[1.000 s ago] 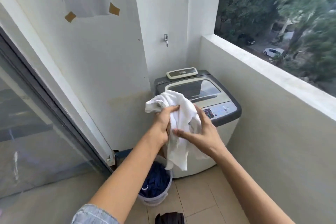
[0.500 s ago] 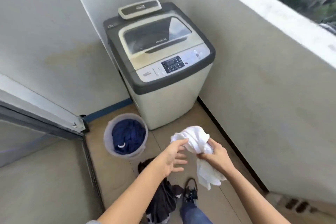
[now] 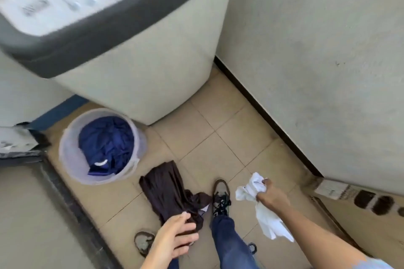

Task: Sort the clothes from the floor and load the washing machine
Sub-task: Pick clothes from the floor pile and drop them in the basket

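So washer sits at back w/ bucket of blue stuff beside it, I'd guess the darks pile; dark garment lies on floor, long axis pointing to bucket, my left hand reaching w/ loose fingers onto its near end, right hand fisted round white cloth, prob kept apart.

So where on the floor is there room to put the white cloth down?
Bare tiles lie between the washing machine, the right wall and the shoe. It is crowded by the bucket and the dark garment under the left hand.
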`<state>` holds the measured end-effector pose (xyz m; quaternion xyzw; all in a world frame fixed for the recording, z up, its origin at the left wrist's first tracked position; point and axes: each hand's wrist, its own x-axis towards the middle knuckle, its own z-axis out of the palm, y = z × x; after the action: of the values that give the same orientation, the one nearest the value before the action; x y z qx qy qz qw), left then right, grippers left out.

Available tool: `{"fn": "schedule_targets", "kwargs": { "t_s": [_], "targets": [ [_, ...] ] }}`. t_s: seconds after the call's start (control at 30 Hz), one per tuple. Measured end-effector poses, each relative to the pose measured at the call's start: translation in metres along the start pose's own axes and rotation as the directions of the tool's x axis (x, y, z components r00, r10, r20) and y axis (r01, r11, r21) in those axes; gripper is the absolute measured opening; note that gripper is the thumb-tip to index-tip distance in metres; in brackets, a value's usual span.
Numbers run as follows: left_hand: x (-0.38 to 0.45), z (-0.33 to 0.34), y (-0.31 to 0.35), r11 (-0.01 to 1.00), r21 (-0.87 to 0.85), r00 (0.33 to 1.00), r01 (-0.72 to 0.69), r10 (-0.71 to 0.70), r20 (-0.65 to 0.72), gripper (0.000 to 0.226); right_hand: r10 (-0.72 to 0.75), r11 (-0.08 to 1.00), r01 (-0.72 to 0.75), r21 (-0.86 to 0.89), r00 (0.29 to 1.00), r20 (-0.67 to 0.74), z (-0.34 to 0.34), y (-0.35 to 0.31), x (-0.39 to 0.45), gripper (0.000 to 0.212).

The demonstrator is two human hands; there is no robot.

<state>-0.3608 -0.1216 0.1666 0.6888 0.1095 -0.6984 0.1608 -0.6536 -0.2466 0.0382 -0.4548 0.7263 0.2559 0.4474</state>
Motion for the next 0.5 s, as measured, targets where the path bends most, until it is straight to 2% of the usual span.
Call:
{"fn": "schedule_targets", "kwargs": {
  "t_s": [0.13,0.23,0.4,0.5],
  "targets": [
    [0.063,0.014,0.0,0.998,0.046,0.998,-0.042,0.039,0.049,0.03,-0.054,0.998,0.054,0.024,0.998,-0.02,0.027,-0.013,0.091,0.053],
    [0.111,0.023,-0.012,0.993,0.1,0.994,-0.064,0.054,0.097,0.024,-0.096,0.995,0.097,0.006,0.992,-0.084,0.052,-0.027,0.159,0.061],
    [0.169,0.011,-0.032,0.984,0.168,0.984,-0.064,0.034,0.173,0.031,-0.221,0.974,0.227,0.004,0.953,-0.207,0.085,-0.054,0.238,0.066],
    [0.193,-0.009,-0.05,0.978,0.195,0.985,-0.077,0.044,0.169,0.034,-0.283,0.957,0.292,-0.002,0.926,-0.249,0.098,-0.057,0.275,0.064]
  ]
}}
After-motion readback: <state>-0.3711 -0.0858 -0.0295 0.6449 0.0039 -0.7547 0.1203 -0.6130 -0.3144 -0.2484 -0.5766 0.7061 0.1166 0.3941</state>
